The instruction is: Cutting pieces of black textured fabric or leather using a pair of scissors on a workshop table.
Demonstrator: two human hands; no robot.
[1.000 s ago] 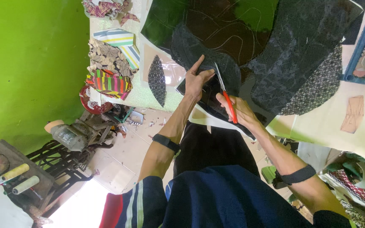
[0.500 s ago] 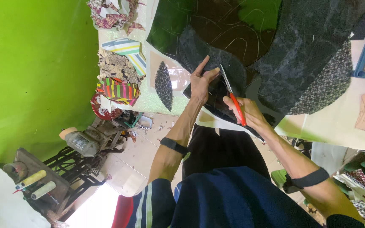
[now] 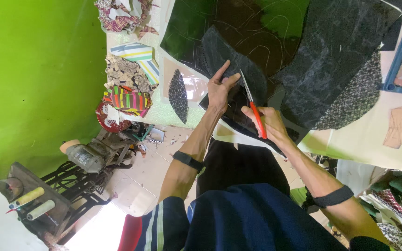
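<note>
The right hand (image 3: 268, 124) is closed around the red handles of a pair of scissors (image 3: 253, 103), whose blades point away toward the far side and bite into a piece of dark, faintly speckled fabric (image 3: 224, 51). The left hand (image 3: 220, 88) lies flat on that fabric just left of the blades, fingers spread and narrow-pressed, the index finger stretched far along the cloth's edge; it grips nothing, it only pins the piece down.

The fabric lies on the counter (image 3: 364, 135), over a glossy black sheet (image 3: 238, 23) marked with pale curved chalk lines. The nearest risk, as I judge it, is the left thumb and fingertips: they sit very close to the blade tips, so a quick closing stroke could nick them. The glossy sheet beneath looks slick, so the cloth could slide under the pressing hand and pull the cut off its line. The blades could also catch the sheet below and cut it along with the cloth.

To the right lies a larger dark mottled cloth (image 3: 331, 60) with a black-and-white patterned piece (image 3: 354, 100) at its near edge; either could be dragged if the cut piece shifts. To the left, a leaf-shaped dark cutout (image 3: 178, 95) and a stack of striped and printed scraps (image 3: 129, 83) rest near the counter's edge, above the floor and a sewing machine (image 3: 89, 153), and could be knocked off by a sweeping elbow.
</note>
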